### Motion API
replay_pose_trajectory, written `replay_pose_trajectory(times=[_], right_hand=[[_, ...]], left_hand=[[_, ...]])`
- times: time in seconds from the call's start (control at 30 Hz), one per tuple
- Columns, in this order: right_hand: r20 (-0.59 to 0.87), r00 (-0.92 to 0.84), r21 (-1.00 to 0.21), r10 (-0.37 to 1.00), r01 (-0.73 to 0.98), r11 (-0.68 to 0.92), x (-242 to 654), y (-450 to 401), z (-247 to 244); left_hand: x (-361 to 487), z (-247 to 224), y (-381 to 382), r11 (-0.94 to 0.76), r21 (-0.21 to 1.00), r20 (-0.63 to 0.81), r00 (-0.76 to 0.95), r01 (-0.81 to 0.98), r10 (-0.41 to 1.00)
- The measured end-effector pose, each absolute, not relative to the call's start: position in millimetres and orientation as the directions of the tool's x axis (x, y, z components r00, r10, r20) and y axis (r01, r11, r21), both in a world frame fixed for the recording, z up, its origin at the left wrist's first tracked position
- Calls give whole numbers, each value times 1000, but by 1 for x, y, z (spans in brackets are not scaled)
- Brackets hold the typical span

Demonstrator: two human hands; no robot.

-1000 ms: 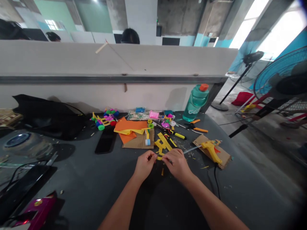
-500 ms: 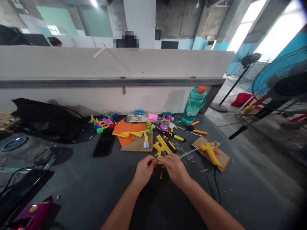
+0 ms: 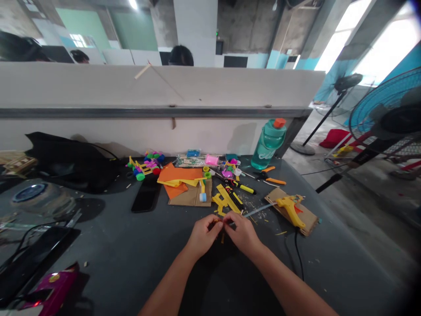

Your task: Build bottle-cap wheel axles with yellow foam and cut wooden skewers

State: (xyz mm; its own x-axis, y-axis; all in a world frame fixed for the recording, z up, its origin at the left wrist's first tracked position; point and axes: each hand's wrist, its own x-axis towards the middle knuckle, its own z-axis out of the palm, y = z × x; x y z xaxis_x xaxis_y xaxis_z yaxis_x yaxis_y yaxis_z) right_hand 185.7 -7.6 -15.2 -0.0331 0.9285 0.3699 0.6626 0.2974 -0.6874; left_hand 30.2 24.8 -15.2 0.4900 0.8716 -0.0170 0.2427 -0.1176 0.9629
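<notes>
My left hand (image 3: 204,235) and my right hand (image 3: 241,232) meet over the dark table, thumbs and fingertips pinched close together. Something small sits between them, mostly hidden by the fingers, and I cannot make out its kind. Just beyond the hands lie yellow foam strips (image 3: 221,201) and a black-and-yellow utility knife (image 3: 234,198). Left of these is a piece of cardboard (image 3: 177,202) with orange sheets (image 3: 180,173) and a small yellow piece with a white-and-blue end (image 3: 203,196). To the right, a yellow glue gun (image 3: 291,208) rests on another cardboard piece (image 3: 311,224).
A teal bottle (image 3: 268,145) stands at the back right, near orange-handled pliers (image 3: 274,180). A black phone (image 3: 144,196), colourful pom-poms (image 3: 151,164), a black bag (image 3: 69,162) and a clear jar (image 3: 39,199) lie leftward. A fan (image 3: 391,118) stands beyond the table's right edge.
My right hand's fingers have curled in from a flatter pose, and both hands' fingertips have come together. The view has shifted slightly.
</notes>
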Motion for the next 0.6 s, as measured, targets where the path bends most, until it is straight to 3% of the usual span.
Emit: replay_pose_trajectory(times=[0.2,0.6], right_hand=[[350,25,-728,936,637,255,187,-7,-19],[344,-71,-667,936,683,297,185,-9,-14]], left_hand=[[28,-19,27,-208,914,40,432,349,901],[27,-16,26,-239,894,76,397,380,915]])
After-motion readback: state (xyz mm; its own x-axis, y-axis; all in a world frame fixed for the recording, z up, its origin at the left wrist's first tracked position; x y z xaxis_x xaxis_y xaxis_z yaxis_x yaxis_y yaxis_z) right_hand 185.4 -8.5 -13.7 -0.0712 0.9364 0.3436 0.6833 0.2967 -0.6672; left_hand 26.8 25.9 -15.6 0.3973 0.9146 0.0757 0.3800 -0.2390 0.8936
